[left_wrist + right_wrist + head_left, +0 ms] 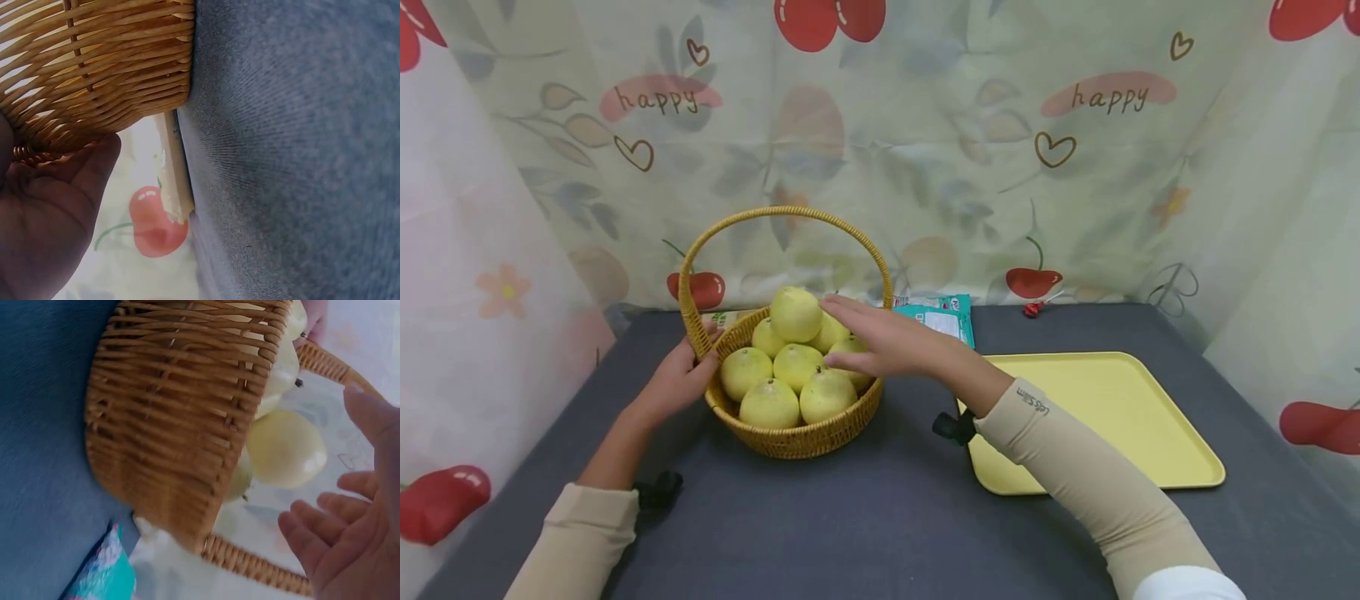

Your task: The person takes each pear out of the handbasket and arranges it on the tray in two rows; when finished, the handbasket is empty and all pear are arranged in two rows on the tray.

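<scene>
A wicker basket (797, 442) with a tall arched handle (786, 211) stands on the grey cloth, heaped with several pale yellow-green pears. One pear (796, 315) sits on top of the others. My left hand (677, 379) grips the basket's left rim by the foot of the handle; in the left wrist view its fingers (103, 162) lie along the woven wall. Over the basket's right side, my right hand (887, 337) is held with fingers extended and thumb apart, near the top pear. The right wrist view shows a gap between that hand and the pear (286, 449).
To the right lies a yellow rectangular tray (1097, 400), partly overlapped by my right forearm. Behind the basket are a teal packet (953, 315) and a pale packet (724, 318). A small red-wrapped candy (1033, 309) lies at the back, near the printed curtain (910, 183).
</scene>
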`<state>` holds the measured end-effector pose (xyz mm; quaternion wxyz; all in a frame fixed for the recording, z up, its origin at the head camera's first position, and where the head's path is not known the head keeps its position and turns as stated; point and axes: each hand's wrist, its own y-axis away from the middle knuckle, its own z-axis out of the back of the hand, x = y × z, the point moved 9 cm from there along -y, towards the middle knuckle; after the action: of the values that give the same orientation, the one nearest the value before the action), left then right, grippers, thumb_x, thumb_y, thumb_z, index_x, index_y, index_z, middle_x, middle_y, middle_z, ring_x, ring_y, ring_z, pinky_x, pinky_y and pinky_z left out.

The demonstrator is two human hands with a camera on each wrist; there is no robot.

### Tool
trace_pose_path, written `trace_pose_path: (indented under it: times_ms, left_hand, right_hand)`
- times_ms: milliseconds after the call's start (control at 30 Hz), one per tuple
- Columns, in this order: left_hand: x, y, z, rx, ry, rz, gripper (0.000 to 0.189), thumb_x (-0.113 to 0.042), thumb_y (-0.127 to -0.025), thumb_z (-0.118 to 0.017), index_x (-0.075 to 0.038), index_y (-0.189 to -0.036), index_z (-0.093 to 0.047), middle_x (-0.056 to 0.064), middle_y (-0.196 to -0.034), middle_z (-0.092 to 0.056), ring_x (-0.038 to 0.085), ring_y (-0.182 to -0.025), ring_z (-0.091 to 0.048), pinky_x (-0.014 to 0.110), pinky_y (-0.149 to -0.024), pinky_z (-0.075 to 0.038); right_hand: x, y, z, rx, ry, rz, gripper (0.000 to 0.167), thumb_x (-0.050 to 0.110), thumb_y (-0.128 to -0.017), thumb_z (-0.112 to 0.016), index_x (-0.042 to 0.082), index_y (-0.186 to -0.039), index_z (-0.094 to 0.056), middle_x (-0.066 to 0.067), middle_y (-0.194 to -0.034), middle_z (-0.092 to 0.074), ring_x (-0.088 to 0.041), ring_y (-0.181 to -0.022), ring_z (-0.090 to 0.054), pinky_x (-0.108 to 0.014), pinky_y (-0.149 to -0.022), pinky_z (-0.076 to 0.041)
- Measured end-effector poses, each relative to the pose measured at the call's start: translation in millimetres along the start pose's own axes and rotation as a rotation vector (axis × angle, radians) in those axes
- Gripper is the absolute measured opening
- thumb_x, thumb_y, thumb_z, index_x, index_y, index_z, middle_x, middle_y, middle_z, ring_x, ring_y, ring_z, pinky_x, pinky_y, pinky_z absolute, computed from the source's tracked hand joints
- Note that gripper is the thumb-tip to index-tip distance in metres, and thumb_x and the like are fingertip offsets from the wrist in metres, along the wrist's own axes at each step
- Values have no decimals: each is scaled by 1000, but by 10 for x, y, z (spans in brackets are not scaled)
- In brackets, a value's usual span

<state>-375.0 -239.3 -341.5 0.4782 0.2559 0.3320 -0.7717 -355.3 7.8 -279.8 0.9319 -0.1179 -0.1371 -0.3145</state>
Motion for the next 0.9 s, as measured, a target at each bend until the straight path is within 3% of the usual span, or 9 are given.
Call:
trace_pose_path:
  times_ms: [133, 267, 367, 633, 900]
  left_hand:
    - [19, 1, -9, -2, -17, 22, 59, -5, -104, -39, 13, -154, -15, 36, -152, -30, 46, -137, -37, 35, -94, -47]
    - [40, 6, -2, -12, -26, 29, 58, -4, -103, -40, 14, -153, -17, 36, -152, -30, 46, -135, -39, 23, -86, -46]
    - [41, 13, 2, -23, -24, 28, 57, -4, -103, -40, 15, -153, -19, 36, -152, -30, 45, -134, -39, 20, -84, -45]
    - [17, 15, 21, -56, -35, 41, 56, -6, -102, -40, 13, -152, -23, 33, -153, -33, 44, -135, -40, 30, -89, -47]
    - [51, 23, 23, -109, -35, 80, 56, -7, -102, -39, 10, -154, -24, 31, -150, -39, 41, -134, -42, 12, -81, -39]
  right_hand:
    - [-13, -180, -34, -16, 45, -63, 78, 46, -101, -55, 12, -161, -19, -6, -166, -15, -18, -150, -16, -38, -117, -22]
    - [-31, -356, -73, -13, 78, -108, 77, 46, -101, -55, 12, -161, -20, -7, -166, -16, -23, -149, -21, -39, -116, -24]
    - [-54, -461, -64, -16, 74, -102, 75, 43, -102, -56, 9, -160, -23, -10, -164, -21, -24, -148, -24, -37, -116, -24]
    - [-121, -604, -23, -35, -21, -54, 70, 39, -101, -59, 9, -157, -31, -9, -159, -34, -22, -145, -31, -32, -115, -25]
    - [-245, -691, -57, -45, -85, -112, 69, 41, -97, -64, 16, -155, -36, -4, -154, -41, -21, -137, -42, -36, -108, -36]
